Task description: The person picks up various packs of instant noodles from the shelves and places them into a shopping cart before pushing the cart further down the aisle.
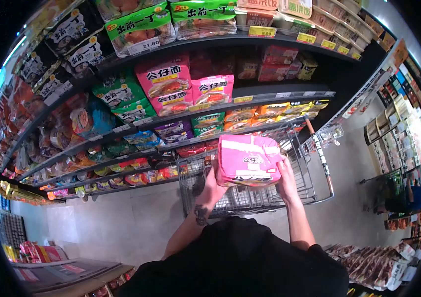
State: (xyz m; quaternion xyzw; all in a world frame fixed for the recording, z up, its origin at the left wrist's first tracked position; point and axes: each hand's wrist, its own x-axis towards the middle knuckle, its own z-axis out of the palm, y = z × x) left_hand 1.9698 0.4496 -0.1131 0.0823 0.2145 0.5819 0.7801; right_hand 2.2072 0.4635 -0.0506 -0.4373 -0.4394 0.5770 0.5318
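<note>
A pink multipack of instant noodles point(249, 158) is held up over the shopping cart, gripped from both sides. My left hand point(214, 182) clasps its left side, with some fingers hidden behind the pack. On the opposite side, my right hand point(286, 174) has its thumb on the front near the right edge. Below the pack lies the wire shopping cart point(242, 199), with its handle point(325, 166) toward the right. Similar pink noodle packs point(167, 85) stand on the middle shelf ahead, a smaller-looking one point(212, 91) beside them.
Shelves of noodle packs run across the front and left, with a dark shelf edge point(269, 95) close beyond the cart. A person in blue point(418, 195) stands by another cart at the right. Packaged goods point(373, 265) sit at lower right, and a grey-topped display point(62, 274) at lower left.
</note>
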